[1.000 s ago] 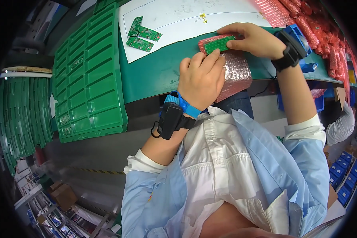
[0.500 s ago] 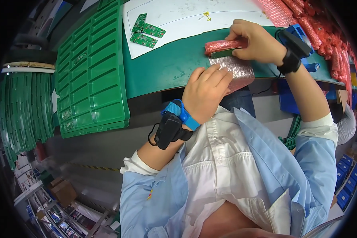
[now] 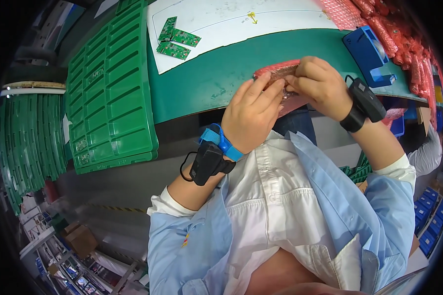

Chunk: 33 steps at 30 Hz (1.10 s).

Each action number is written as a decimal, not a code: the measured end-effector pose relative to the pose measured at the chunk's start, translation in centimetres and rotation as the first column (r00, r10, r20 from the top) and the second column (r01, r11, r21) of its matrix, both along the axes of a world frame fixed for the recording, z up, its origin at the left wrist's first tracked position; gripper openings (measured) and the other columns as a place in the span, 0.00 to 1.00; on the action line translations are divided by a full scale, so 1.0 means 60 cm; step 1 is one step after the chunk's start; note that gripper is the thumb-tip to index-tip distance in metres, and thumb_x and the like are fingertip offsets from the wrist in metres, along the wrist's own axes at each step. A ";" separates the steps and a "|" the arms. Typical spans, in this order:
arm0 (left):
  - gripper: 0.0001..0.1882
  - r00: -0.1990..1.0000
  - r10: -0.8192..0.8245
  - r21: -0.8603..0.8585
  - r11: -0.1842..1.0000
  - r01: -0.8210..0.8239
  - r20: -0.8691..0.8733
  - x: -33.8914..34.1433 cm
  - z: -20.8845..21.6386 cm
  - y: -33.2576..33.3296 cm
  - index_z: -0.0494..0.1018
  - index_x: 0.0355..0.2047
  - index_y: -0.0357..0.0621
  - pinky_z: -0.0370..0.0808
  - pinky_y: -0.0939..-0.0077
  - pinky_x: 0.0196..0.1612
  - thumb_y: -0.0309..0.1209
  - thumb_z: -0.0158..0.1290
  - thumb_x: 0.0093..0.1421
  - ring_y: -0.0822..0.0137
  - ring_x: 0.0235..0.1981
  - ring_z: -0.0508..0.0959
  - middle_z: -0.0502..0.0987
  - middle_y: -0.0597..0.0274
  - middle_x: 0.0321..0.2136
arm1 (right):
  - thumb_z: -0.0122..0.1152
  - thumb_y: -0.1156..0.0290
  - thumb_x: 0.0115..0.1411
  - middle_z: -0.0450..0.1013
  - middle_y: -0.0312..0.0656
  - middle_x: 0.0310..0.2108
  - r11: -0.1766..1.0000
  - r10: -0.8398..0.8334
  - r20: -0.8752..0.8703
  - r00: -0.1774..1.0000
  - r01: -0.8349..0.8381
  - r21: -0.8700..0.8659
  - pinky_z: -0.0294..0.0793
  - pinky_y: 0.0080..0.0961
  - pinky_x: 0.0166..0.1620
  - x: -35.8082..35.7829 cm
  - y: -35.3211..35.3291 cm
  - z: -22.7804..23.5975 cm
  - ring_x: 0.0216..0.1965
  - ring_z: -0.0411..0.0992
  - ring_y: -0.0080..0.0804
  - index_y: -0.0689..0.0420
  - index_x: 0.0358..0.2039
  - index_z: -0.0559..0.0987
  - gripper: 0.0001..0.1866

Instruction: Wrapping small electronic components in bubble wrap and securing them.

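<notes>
At the table's near edge, both hands work on pink bubble wrap [image 3: 276, 68] rolled into a bundle. My left hand [image 3: 251, 114] presses its fingertips onto the wrap from the near left, fingers bent and close together. Opposite it, my right hand [image 3: 321, 86] pinches the wrap at the right end, thumb and fingers closed. A loose flap of the wrap hangs over the edge below the hands. Whatever lies inside the bundle is covered by the wrap and fingers. Several green circuit boards [image 3: 177, 38] lie overlapping on a white sheet [image 3: 216, 29] at the far left.
A large green ribbed tray [image 3: 114, 83] stands left of the green tabletop [image 3: 192, 91]. On the right sits a blue tape dispenser [image 3: 362, 51], with a heap of pink bubble-wrapped rolls [image 3: 418, 64] behind it. Another person's sleeve [image 3: 426, 153] shows at far right.
My right hand has come down and nearer to my left, with the wrap turned over. A green board edge visible earlier in the wrap is now covered. The tape dispenser is now in fuller view.
</notes>
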<state>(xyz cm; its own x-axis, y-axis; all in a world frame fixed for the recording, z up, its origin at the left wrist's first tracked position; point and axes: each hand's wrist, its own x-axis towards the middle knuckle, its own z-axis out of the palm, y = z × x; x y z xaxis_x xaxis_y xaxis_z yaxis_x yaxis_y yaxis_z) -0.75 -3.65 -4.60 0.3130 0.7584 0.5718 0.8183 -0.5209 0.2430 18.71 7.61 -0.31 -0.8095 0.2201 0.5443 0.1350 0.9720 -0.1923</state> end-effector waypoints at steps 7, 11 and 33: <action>0.12 0.997 0.055 0.013 0.998 -0.056 0.056 0.005 -0.008 0.000 0.79 0.40 0.46 0.67 0.52 0.58 0.29 0.58 0.54 0.57 0.59 0.69 0.73 0.65 0.55 | 0.62 0.73 0.61 0.74 0.41 0.31 0.804 -0.233 0.142 0.962 0.273 -0.528 0.73 0.31 0.37 -0.021 0.032 0.069 0.33 0.73 0.37 0.63 0.38 0.80 0.08; 0.11 0.994 0.060 0.016 0.998 -0.062 0.093 0.010 -0.009 0.003 0.78 0.39 0.45 0.67 0.52 0.58 0.29 0.58 0.54 0.57 0.58 0.70 0.74 0.64 0.54 | 0.58 0.66 0.62 0.78 0.47 0.35 0.897 -0.211 0.006 0.977 0.196 -0.395 0.75 0.33 0.41 -0.100 0.126 0.061 0.37 0.77 0.41 0.63 0.40 0.80 0.13; 0.11 0.989 0.008 -0.019 1.000 -0.005 0.147 0.005 -0.012 0.004 0.78 0.39 0.44 0.64 0.49 0.60 0.29 0.56 0.55 0.56 0.59 0.69 0.74 0.61 0.55 | 0.57 0.67 0.61 0.79 0.52 0.33 0.906 -0.077 0.346 0.935 0.211 -0.368 0.76 0.33 0.41 -0.235 0.142 0.082 0.35 0.77 0.47 0.65 0.37 0.80 0.13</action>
